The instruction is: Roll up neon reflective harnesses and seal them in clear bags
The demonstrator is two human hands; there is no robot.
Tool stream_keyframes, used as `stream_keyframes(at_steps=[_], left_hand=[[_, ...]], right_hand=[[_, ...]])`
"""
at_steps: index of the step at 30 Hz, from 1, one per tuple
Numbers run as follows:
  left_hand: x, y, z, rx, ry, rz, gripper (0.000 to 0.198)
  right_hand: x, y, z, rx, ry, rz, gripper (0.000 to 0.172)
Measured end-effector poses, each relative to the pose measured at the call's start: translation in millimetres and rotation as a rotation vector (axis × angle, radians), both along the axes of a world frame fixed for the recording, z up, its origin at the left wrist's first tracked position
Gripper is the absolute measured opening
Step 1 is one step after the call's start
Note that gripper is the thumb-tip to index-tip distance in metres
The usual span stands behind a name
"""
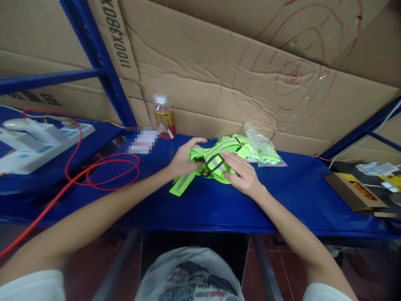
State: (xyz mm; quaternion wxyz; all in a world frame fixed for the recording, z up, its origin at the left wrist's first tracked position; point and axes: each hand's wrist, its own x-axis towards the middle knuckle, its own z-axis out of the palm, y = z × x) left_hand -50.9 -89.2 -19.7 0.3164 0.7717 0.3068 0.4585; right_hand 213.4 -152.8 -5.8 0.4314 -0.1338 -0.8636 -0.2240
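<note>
Neon green reflective straps (218,164) with grey stripes and black plastic buckles are bunched between my two hands above the blue table. My left hand (184,158) is around their left side, thumb raised and fingers partly hidden behind the webbing. One strap end hangs down below it. On the right side, my right hand (243,173) has its fingers closed on the webbing beside a rectangular black buckle (215,162). Just behind lies a clear plastic bag (265,146) with more green straps in and around it.
A bottle (164,117) with a white cap stands at the back against the cardboard. Red cable (114,172) loops across the table's left, near a power strip (40,146). An open cardboard box (354,192) is at right. Below the table edge sits a lined bin (188,255).
</note>
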Motion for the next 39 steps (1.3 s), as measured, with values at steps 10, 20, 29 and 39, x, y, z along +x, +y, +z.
stream_keyframes(at_steps=[10, 20, 29, 39], left_hand=[[-7.7, 1.7, 13.2, -0.623, -0.211, -0.554, 0.068], [-4.7, 10.1, 21.0, -0.384, -0.585, -0.168, 0.045], [-4.7, 5.7, 26.5, -0.379, -0.573, -0.177, 0.058], [-13.3, 12.1, 34.0, -0.336, -0.629, -0.111, 0.043]], right_hand=[[4.1, 0.6, -0.9, -0.048, 0.01, -0.028, 0.011], [25.3, 12.1, -6.3, -0.467, 0.315, -0.357, 0.047], [10.0, 4.2, 2.5, -0.365, 0.24, -0.278, 0.109], [18.8, 12.7, -3.4, -0.512, -0.076, -0.355, 0.106]])
